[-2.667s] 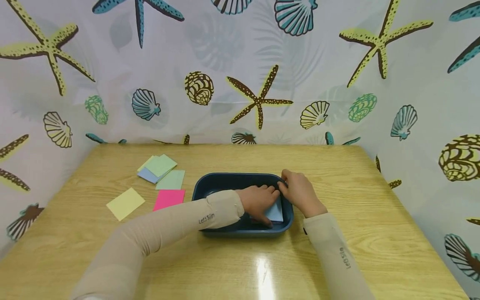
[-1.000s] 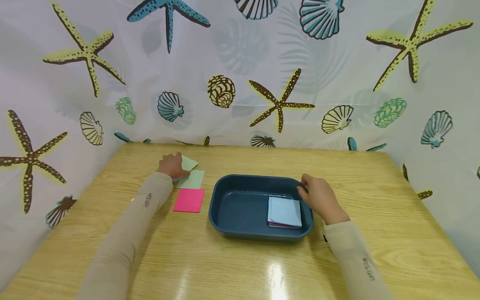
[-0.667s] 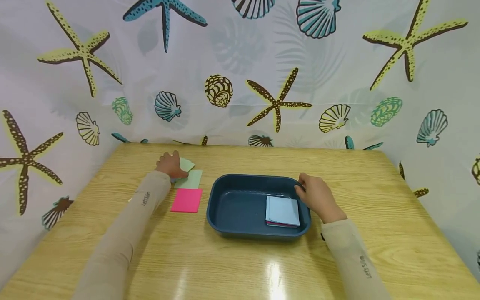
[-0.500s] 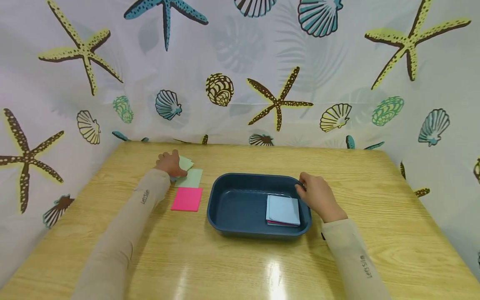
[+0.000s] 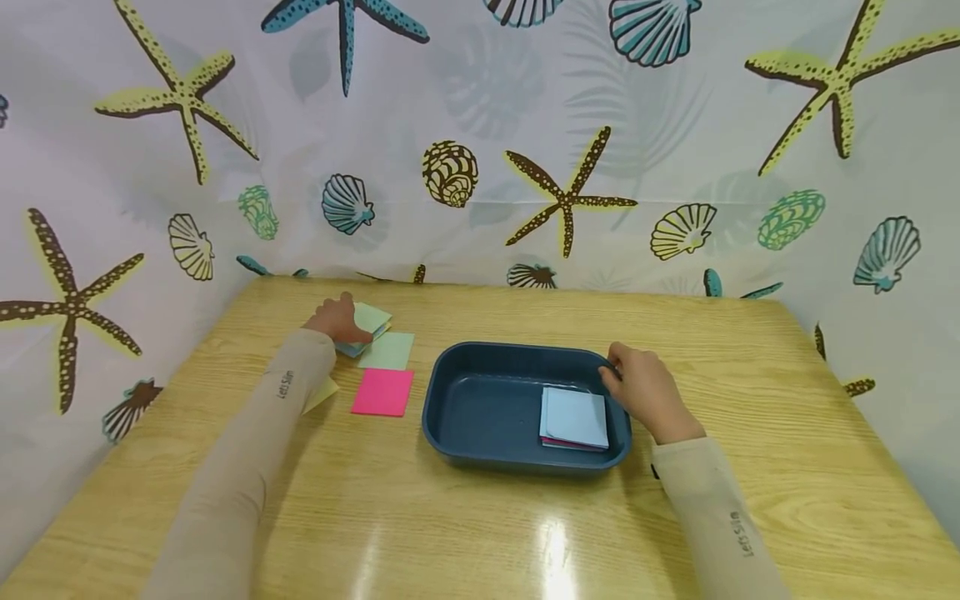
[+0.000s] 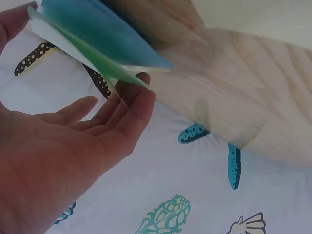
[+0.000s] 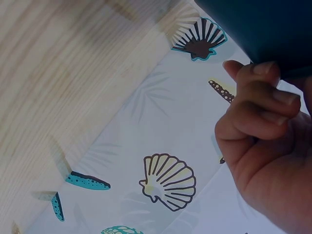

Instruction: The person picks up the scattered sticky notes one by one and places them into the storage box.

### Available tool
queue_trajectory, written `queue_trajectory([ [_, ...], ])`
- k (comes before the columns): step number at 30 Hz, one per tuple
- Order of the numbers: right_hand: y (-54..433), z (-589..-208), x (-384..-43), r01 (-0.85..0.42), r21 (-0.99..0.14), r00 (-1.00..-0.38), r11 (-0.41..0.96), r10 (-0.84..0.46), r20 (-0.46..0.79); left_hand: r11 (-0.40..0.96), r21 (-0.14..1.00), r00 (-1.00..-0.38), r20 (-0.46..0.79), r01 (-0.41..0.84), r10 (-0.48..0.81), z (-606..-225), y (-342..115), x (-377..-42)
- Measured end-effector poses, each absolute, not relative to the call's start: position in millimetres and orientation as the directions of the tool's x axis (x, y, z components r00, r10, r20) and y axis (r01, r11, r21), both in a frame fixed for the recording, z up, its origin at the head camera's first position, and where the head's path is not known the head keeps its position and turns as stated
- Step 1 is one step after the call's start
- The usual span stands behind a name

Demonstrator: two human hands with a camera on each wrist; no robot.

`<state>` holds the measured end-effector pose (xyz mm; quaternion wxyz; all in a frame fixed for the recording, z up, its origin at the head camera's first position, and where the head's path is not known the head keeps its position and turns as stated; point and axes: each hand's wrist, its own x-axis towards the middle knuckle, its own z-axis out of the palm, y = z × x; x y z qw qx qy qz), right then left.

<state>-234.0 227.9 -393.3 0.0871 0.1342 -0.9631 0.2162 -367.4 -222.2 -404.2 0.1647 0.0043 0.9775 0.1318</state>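
At the back left my left hand [image 5: 336, 319] grips a few square paper notes [image 5: 371, 317], green and blue. In the left wrist view thumb and fingertips pinch the opposite edges of these notes [image 6: 109, 39], which fan apart slightly. One green note [image 5: 392, 348] lies on the table beside that hand, and a pink note [image 5: 383, 392] lies just in front of it. My right hand [image 5: 647, 392] holds the right end of a dark blue plastic tray [image 5: 480, 417], fingers curled at its rim. Inside the tray's right half sits a stack of notes [image 5: 576, 415], light blue on top.
A yellow note [image 5: 321, 393] is partly hidden by the left sleeve [image 5: 262, 425]. The wooden table [image 5: 465, 533] meets a white cloth [image 5: 480, 233] printed with shells and starfish at the back and sides.
My left hand has left the stack in the tray and moved to the loose notes at the back left, taking hold of some. The right hand stays on the tray rim.
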Motion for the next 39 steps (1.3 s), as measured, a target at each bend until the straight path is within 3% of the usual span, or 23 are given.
queue_trajectory([
  [6, 229.6, -394.0, -232.9, -0.295, -0.388, -0.948, 0.873, -0.217, 0.232, 0.959, 0.282, -0.960, -0.262, 0.019, 0.096, -388.3, -214.2, -357.4],
  [12, 226.6, -394.5, -233.1, -0.288, -0.387, -0.952, 0.876, -0.217, 0.217, 0.934, 0.282, -0.970, -0.045, 0.218, 0.239, -362.1, -184.6, -333.5],
  [17, 225.6, -394.4, -234.3, -0.287, -0.389, -0.953, 0.875, -0.219, 0.209, 0.891, 0.235, -0.921, 0.124, 0.388, 0.369, -334.6, -132.2, -300.3],
  [20, 226.7, -394.4, -235.2, -0.281, -0.388, -0.954, 0.878, -0.211, 0.212, 0.835, 0.229, -0.866, 0.158, 0.500, 0.475, -323.7, -96.2, -284.6],
  [23, 229.1, -395.1, -235.2, -0.272, -0.384, -0.956, 0.882, -0.200, 0.215, 0.765, 0.214, -0.793, 0.114, 0.608, 0.598, -321.7, -61.3, -273.3],
  [28, 228.7, -395.2, -236.6, -0.276, -0.372, -0.953, 0.886, -0.201, 0.229, 0.666, 0.215, -0.671, -0.062, 0.714, 0.739, -330.4, -14.9, -262.7],
  [35, 228.3, -393.1, -234.9, -0.280, -0.386, -0.954, 0.879, -0.211, 0.212, 0.563, 0.160, -0.499, -0.315, 0.811, 0.808, -353.6, 33.9, -261.4],
  [39, 229.8, -393.5, -233.4, -0.273, -0.387, -0.957, 0.881, -0.207, 0.204, 0.513, 0.123, -0.440, -0.370, 0.850, 0.818, -363.8, 51.3, -262.2],
])
